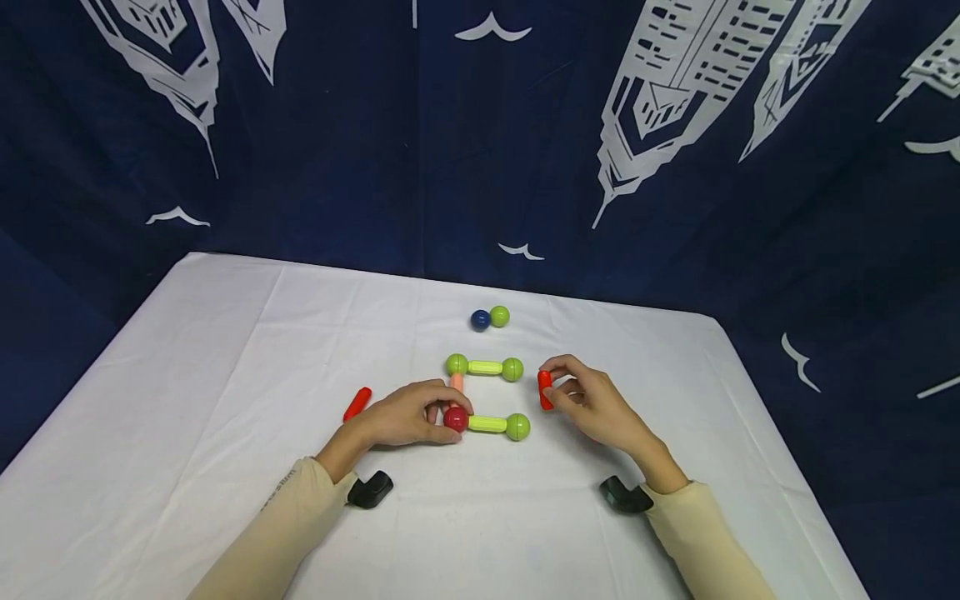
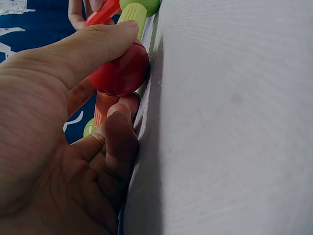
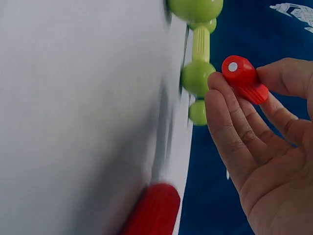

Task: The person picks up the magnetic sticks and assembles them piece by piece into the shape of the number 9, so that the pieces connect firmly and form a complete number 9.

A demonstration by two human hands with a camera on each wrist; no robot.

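Note:
On the table, my left hand (image 1: pixel 408 414) grips a red ball (image 1: pixel 455 419) between thumb and fingers. A yellow-green rod (image 1: pixel 487 424) runs from this ball to a green ball (image 1: pixel 517 427). A salmon rod (image 1: pixel 457 382), partly hidden by the fingers, leads to another green ball (image 1: pixel 457 364). From there a second yellow-green rod (image 1: pixel 485 367) reaches a green ball (image 1: pixel 512 369), giving a three-sided shape open to the right. My right hand (image 1: pixel 592 404) pinches a red rod (image 3: pixel 239 73) just right of that shape; its end shows a pale round spot.
Left of my left hand lies a red rod (image 1: pixel 357 404). Behind the shape, a dark blue ball (image 1: pixel 480 320) and a green ball (image 1: pixel 499 316) sit side by side. Another red rod (image 3: pixel 154 210) appears low in the right wrist view. A patterned blue cloth (image 1: pixel 337 167) hangs behind.

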